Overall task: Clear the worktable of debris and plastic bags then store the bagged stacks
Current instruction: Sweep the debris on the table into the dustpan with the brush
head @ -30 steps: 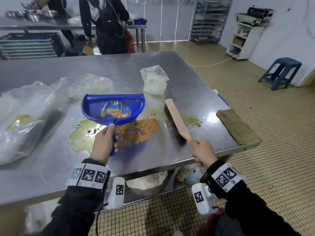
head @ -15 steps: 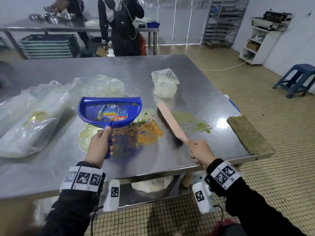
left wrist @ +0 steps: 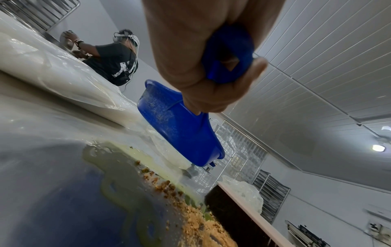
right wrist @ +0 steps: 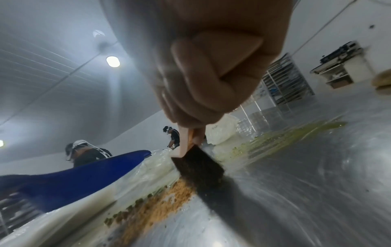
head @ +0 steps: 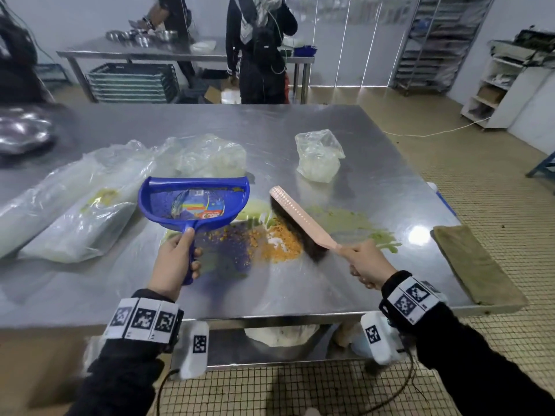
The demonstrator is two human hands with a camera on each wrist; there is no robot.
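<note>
My left hand (head: 175,261) grips the handle of a blue dustpan (head: 195,205), held tilted above the steel worktable (head: 210,295); the dustpan (left wrist: 180,132) hangs clear of the surface. My right hand (head: 368,267) grips the pink handle of a dark-bristled brush (head: 300,223), whose bristles (right wrist: 198,165) touch the table beside a pile of orange crumbs (head: 276,241). A yellow-green smear (head: 345,217) spreads around the crumbs (right wrist: 152,205). Long bagged white stacks (head: 75,202) lie at the left, and a small clear bag (head: 319,156) stands behind the brush.
A folded brown cloth (head: 477,265) lies at the table's right front corner. Two people (head: 258,46) work at another steel table (head: 180,52) behind. A wire rack (head: 432,46) and a white shelf unit (head: 510,85) stand on the tiled floor at the right.
The brush has swept left into the orange crumbs, pushing them toward the dustpan. The dustpan stays raised in my left hand, and the view has shifted.
</note>
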